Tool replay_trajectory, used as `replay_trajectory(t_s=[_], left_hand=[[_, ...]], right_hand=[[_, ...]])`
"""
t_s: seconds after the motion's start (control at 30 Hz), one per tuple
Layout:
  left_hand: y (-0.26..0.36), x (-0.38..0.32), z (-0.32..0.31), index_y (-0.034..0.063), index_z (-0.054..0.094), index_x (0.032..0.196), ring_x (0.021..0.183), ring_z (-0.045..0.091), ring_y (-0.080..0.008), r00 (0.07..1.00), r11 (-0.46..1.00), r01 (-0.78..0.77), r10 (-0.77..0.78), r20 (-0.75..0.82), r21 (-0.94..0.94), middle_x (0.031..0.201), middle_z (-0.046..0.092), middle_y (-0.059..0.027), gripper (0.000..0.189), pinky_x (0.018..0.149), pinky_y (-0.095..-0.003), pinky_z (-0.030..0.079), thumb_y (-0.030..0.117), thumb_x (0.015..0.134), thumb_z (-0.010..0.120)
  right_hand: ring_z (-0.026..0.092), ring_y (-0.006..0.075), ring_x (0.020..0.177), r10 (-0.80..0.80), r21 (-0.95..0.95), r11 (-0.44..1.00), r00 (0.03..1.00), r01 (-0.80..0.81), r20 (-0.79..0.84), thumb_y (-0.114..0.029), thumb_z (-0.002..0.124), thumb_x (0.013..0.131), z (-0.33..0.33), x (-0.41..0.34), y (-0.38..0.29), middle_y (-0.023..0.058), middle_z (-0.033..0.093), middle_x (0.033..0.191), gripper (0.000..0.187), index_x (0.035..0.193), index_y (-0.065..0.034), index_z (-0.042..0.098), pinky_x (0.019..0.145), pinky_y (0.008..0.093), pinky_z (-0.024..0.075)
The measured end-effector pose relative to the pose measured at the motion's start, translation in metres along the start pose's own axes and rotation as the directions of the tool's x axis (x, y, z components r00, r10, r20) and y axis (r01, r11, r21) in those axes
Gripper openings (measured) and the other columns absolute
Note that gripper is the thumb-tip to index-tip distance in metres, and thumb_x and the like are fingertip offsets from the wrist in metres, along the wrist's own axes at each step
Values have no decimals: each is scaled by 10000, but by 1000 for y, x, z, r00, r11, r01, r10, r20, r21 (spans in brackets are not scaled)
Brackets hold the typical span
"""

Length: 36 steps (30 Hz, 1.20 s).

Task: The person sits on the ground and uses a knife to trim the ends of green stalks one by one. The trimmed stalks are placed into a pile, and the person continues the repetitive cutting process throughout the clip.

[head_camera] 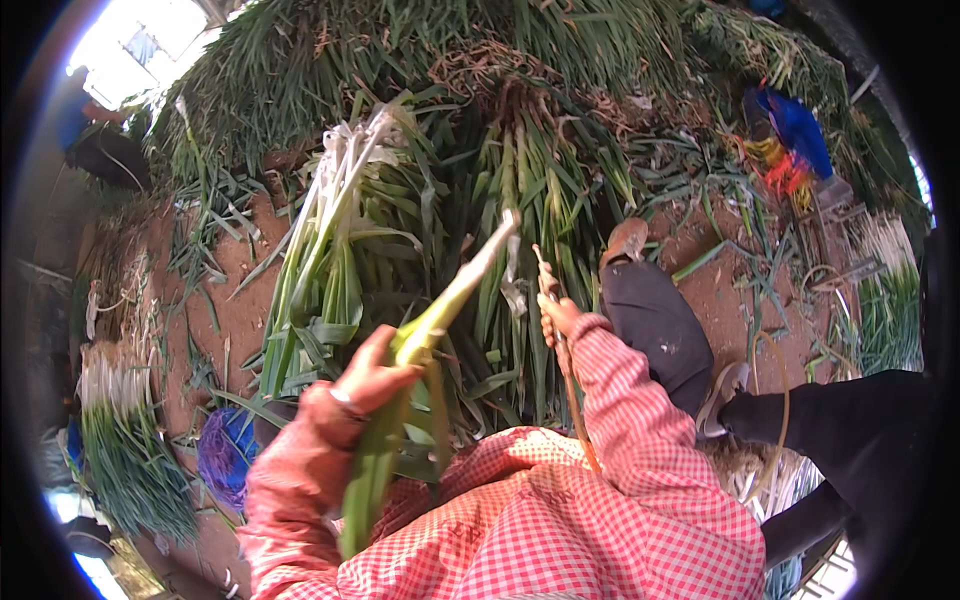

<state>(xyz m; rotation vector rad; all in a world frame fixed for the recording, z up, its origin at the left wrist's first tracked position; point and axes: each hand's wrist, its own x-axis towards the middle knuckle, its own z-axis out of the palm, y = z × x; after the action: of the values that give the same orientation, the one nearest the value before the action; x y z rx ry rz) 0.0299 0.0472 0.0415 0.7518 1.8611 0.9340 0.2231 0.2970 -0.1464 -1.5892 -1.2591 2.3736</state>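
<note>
My left hand grips a green onion stalk by its leafy part. Its white end points up and away from me, while long leaves hang down over my checked garment. In my right hand is a thin nozzle, its tip a short way right of the stalk. An orange-brown hose runs from it towards my lap. Beyond the left hand lies a pile of green onions with clean white stems. Ahead of the right hand are green onions with brown, rooty ends.
A big heap of green onions spans the far side. Tied bundles stand at left and right. Blue and purple twine lies at left. A person's dark-trousered leg is close at right. Leaf scraps litter the brown floor.
</note>
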Motion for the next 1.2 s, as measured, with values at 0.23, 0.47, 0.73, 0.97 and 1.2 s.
replay_trajectory(t_s=[0.23,0.47,0.73,0.97,1.2], left_hand=[[81,75,-186,39,458,1046,746,505,-144,853,828,-280,447,-269,486,828,545,-75,446,655,-291,441,110,651,653],[-103,183,-217,87,452,1222,1017,520,-279,842,782,306,44,-538,543,1101,525,-212,611,876,-393,415,330,701,659],[-12,267,-80,81,574,961,868,553,-334,781,574,-56,535,-323,817,904,579,-165,248,762,-417,451,229,761,575],[-68,415,149,66,520,956,979,517,-364,946,777,179,33,-323,603,1003,526,-192,360,792,-421,453,251,669,637],[-73,448,190,45,357,1091,955,526,-379,888,772,292,-1,-459,564,1116,428,-246,671,783,-410,466,275,599,750]], right_hand=[[528,130,481,-13,54,999,995,8,101,-346,593,810,-23,-103,14,19,491,535,285,708,-91,516,450,268,423],[561,140,629,-38,108,994,960,9,276,-170,581,826,-24,-124,25,32,525,742,239,986,-51,450,579,304,486],[469,84,541,-180,-35,982,974,187,138,-214,557,849,-55,-73,-60,-6,450,681,228,971,-53,452,508,250,433],[471,75,554,-241,-45,965,944,258,226,-249,590,832,-50,-60,-77,17,456,757,347,1035,-26,418,491,224,414],[428,76,666,-241,-112,955,939,274,244,-223,602,826,-74,-70,-87,-7,432,735,384,1062,11,409,633,227,384]])
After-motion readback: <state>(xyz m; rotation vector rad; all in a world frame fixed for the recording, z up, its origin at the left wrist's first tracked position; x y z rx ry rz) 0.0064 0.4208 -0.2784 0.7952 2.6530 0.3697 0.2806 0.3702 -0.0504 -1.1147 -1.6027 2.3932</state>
